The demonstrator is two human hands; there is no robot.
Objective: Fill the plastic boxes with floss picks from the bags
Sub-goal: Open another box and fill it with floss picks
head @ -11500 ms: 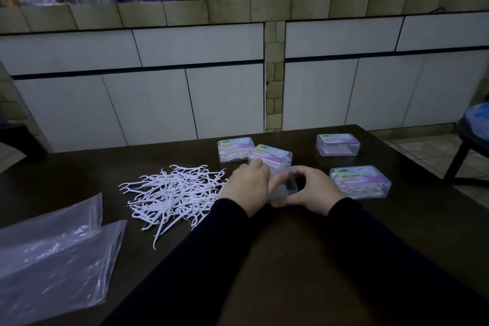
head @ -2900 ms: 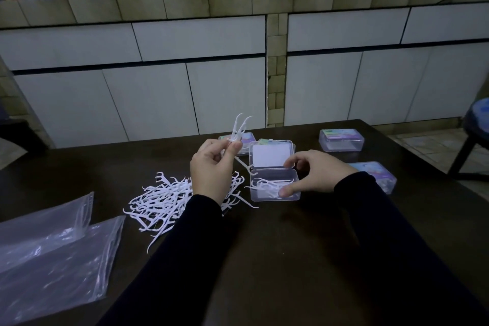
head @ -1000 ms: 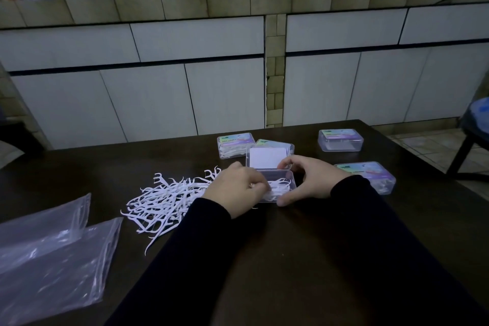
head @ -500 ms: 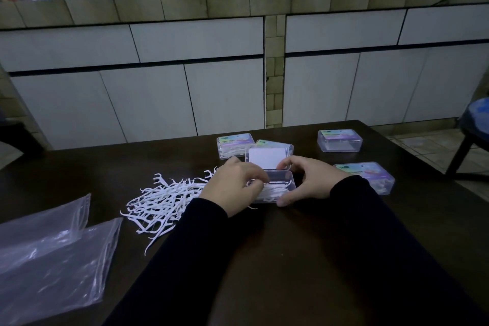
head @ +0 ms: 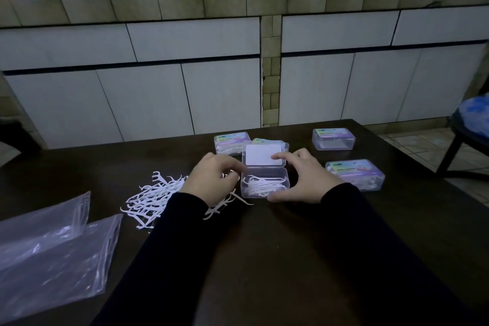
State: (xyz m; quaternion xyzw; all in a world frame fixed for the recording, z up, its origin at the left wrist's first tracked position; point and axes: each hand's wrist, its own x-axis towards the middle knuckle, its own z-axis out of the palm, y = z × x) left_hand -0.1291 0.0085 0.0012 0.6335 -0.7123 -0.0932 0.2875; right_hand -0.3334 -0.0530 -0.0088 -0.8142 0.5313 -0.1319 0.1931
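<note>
- the left hand [head: 211, 180] has pulled back out of the open box [head: 264, 182] toward the pile [head: 156, 196] at 9 o'clock, fingers curled; what it holds i cannot tell.
- the right hand [head: 301, 177] still steadies the box, thumb on the near corner, fingers on the lid.
- picks now lie in the box on the desk [head: 264, 246]; it looks partly filled, so more handfuls are due.

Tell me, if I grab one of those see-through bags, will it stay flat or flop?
The plastic bags would probably flop: they look thin, wrinkled and empty, lying limp on the table. They are likely very light, so a push might slide them. The shiny film may feel slippery.
</note>
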